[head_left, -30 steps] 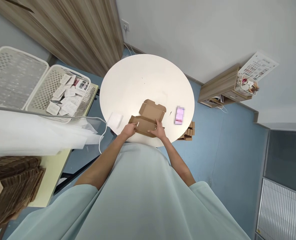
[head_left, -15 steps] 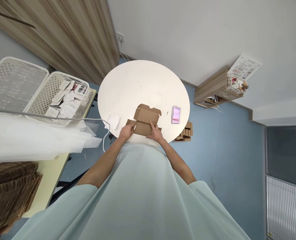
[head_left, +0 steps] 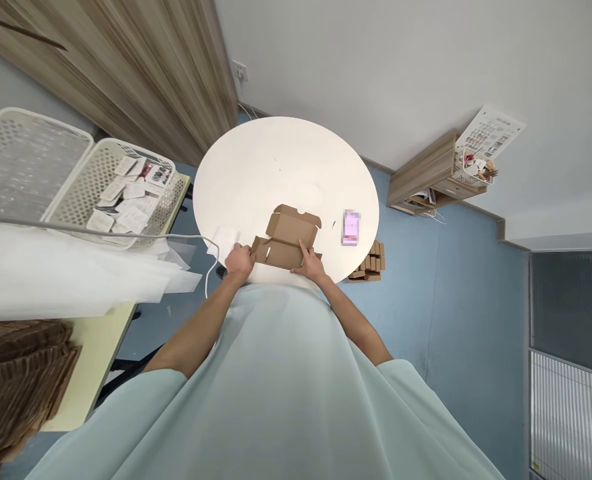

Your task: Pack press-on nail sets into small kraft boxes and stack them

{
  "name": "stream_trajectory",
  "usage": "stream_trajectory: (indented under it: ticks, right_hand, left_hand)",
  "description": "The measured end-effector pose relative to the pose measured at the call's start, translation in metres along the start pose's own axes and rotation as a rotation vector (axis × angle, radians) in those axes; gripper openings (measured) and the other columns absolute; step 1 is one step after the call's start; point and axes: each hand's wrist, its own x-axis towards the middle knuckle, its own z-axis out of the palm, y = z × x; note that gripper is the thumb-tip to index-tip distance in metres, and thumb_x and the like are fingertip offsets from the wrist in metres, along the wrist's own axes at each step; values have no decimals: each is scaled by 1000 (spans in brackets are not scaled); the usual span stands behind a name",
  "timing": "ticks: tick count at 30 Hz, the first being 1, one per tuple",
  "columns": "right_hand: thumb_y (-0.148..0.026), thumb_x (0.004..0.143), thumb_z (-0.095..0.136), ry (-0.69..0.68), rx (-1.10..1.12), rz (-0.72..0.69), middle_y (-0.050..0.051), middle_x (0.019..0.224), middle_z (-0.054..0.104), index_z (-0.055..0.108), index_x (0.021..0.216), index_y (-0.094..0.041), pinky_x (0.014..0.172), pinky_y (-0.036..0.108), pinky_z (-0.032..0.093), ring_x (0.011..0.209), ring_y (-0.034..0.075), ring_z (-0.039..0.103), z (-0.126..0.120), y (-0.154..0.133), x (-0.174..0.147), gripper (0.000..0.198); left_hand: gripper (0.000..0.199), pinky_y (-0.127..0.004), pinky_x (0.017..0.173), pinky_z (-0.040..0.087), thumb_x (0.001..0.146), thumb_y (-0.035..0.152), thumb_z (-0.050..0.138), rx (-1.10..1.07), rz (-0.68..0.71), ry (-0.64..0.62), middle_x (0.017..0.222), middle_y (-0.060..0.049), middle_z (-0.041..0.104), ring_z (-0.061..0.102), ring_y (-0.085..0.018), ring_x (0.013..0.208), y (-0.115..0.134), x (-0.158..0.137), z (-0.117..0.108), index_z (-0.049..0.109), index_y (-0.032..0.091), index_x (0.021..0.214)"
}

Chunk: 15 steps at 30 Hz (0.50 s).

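A brown cardboard box, partly unfolded with its lid panel tilted up at the back, lies on the white round table. At its left side flap, my left hand is closed, fingers curled at the flap's outer end. A small bright gap shows by the crease between that flap and the base. My right hand grips the box's right front corner, index finger laid over the inside and thumb at the front edge. White sheets lie just beyond my left hand.
A pixelated pink item lies at the table's right. Below stand several small cartons. On the left side table are a white basket of cards, white foam sheets and stacked flat cardboard. A white cable crosses to the table.
My left hand has slid left from the box's base to the end of its side flap, which now lies further out. My right hand stays at the right corner.
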Motion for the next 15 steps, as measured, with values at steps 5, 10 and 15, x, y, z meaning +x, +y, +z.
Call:
stream_trajectory:
  ticks: [5, 10, 15]
  right_hand:
    - [-45, 79, 99, -12, -3, 12, 19, 162, 45, 4, 180, -39, 104, 44, 60, 130, 35, 70, -2, -2, -1, 138]
    - [-45, 81, 98, -30, -6, 20, 21, 164, 44, 4, 180, -37, 105, 44, 61, 133, 37, 69, -4, -4, -1, 136]
    - [-46, 81, 98, -29, 6, -10, 22, 166, 41, 4, 180, -38, 107, 49, 60, 137, 39, 66, -3, -4, -4, 136]
  left_hand:
    - [33, -43, 95, 58, 105, 39, 56, -83, 40, 8, 137, -17, 70, 71, -36, 122, 11, -7, 2, 72, 21, 127]
    - [43, -43, 98, 57, 98, 50, 69, -155, 28, -46, 126, -14, 78, 72, -37, 121, 27, -15, 8, 67, 22, 131]
    - [31, -43, 105, 54, 102, 29, 60, -156, 149, -6, 134, -15, 76, 71, -34, 125, 32, -14, 16, 65, 20, 131]
